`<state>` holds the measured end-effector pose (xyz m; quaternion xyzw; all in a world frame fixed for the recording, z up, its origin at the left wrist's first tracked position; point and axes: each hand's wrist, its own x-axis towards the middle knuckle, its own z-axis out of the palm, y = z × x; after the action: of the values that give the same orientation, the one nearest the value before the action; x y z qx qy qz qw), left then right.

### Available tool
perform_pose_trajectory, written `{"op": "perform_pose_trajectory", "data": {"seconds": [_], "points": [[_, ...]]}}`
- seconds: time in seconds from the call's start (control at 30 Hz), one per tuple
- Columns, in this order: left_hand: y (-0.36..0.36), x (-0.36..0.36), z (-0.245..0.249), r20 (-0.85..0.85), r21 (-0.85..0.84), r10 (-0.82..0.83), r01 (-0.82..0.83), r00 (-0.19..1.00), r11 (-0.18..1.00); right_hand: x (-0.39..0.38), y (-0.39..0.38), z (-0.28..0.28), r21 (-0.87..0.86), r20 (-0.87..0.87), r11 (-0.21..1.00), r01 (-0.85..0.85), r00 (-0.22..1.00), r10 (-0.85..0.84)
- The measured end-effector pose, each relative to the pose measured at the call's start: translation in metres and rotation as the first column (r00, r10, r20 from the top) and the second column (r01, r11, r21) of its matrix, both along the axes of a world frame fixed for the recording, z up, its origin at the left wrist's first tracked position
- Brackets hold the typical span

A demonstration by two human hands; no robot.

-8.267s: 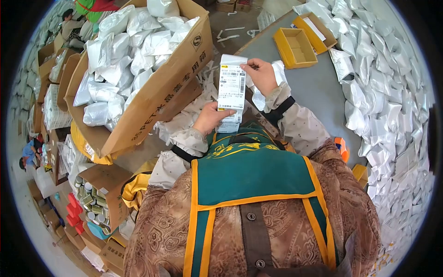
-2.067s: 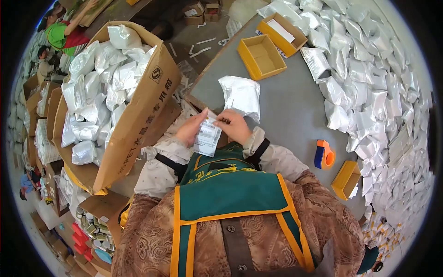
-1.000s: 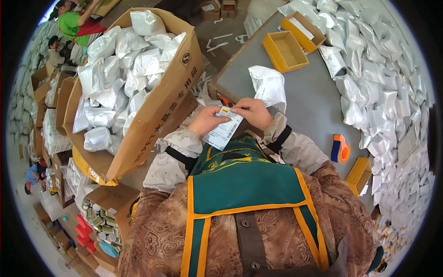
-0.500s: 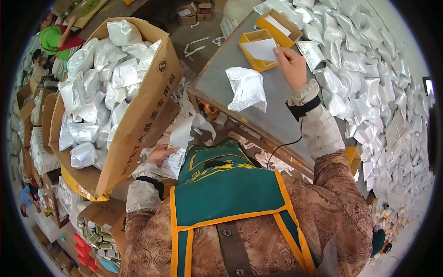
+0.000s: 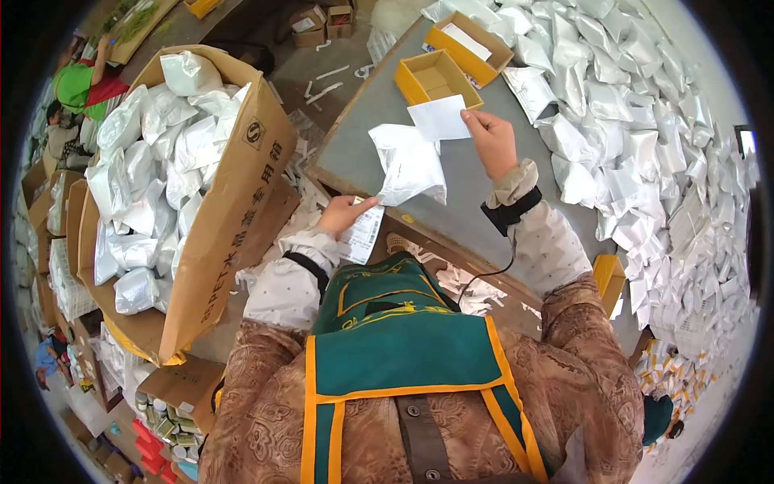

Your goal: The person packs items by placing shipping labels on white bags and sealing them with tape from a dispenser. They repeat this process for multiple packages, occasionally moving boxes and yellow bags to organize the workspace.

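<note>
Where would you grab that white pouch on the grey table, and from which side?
Probably its nearest corner, from the person's side. The white pouch lies flat by the edge of the grey table, the left hand, holding a printed label, sits beside that corner, and the right hand holds a paper slip.

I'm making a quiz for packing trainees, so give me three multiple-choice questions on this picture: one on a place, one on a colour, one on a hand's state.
1. Where is the printed white paper label strip? A in a blue bucket; B in the left hand; C on a wall.
2. What colour is the empty open cardboard tray on the grey table? A blue; B red; C yellow.
3. What is the right hand doing? A pinching a blank white paper sheet; B lying flat; C hanging empty.
Answers: B, its fingers grip the strip; C, its walls are yellow; A, the sheet's edge is pinched.
</note>
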<state>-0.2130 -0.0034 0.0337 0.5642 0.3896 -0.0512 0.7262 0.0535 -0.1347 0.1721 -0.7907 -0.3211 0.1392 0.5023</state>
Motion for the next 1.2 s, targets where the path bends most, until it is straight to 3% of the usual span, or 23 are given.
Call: {"op": "perform_pose_trajectory", "data": {"seconds": [0.17,0.27,0.4,0.47,0.7,1.0,1.2], "points": [[-0.017,0.030,-0.015,0.046,-0.129,0.077,-0.071,0.996,0.989,0.003,0.009,0.016,0.001,0.143,0.998,-0.064,0.988,0.064],[-0.027,0.034,-0.017,0.090,-0.172,0.161,-0.144,0.983,0.974,0.011,0.012,0.021,0.085,0.615,0.959,-0.271,0.771,0.163],[-0.032,0.035,-0.003,0.049,-0.171,0.178,-0.167,0.983,0.971,0.014,0.005,0.026,-0.034,0.822,0.907,-0.419,0.505,0.264],[-0.033,0.035,-0.001,0.046,-0.210,0.194,-0.181,0.980,0.961,0.008,-0.005,0.015,-0.137,0.844,0.865,-0.483,0.401,0.357],[-0.033,0.037,0.000,0.048,-0.229,0.176,-0.161,0.983,0.960,-0.029,-0.033,-0.095,-0.351,0.673,0.741,-0.572,0.396,0.624],[-0.033,0.036,-0.002,0.026,-0.206,0.093,-0.085,0.995,0.975,-0.020,-0.036,-0.082,-0.310,0.572,0.792,-0.526,0.562,0.597],[-0.043,0.025,-0.015,0.043,-0.186,0.104,-0.094,0.994,0.978,-0.022,-0.015,-0.106,-0.438,0.496,0.741,-0.509,0.551,0.672]]}}
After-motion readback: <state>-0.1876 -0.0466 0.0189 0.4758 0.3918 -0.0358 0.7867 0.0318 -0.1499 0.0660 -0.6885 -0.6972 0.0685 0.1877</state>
